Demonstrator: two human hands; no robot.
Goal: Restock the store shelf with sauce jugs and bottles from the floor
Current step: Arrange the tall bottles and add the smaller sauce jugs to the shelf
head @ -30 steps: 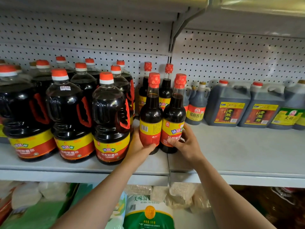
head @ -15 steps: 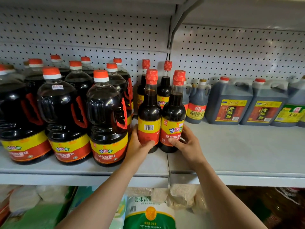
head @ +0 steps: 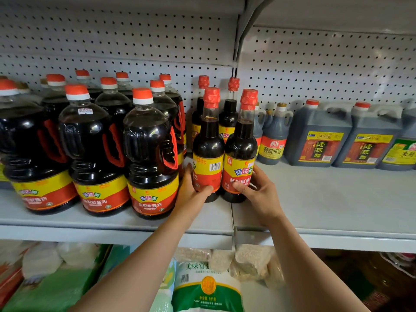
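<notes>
A long grey metal shelf is filled with big dark round sauce jugs with orange caps on the left. Beside them, two tall dark sauce bottles with red caps are stood upright, touching. One is gripped by the left hand, the other by the right hand.

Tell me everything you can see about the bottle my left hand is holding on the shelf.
The bottle in the left hand is slim, clear and filled with dark sauce, with a red wrapped cap and a yellow-and-red label turned so its barcode faces out. It stands upright on the grey shelf, beside the matching bottle in the right hand and in front of two more. The left hand grips its lower label, thumb across the front.
</notes>
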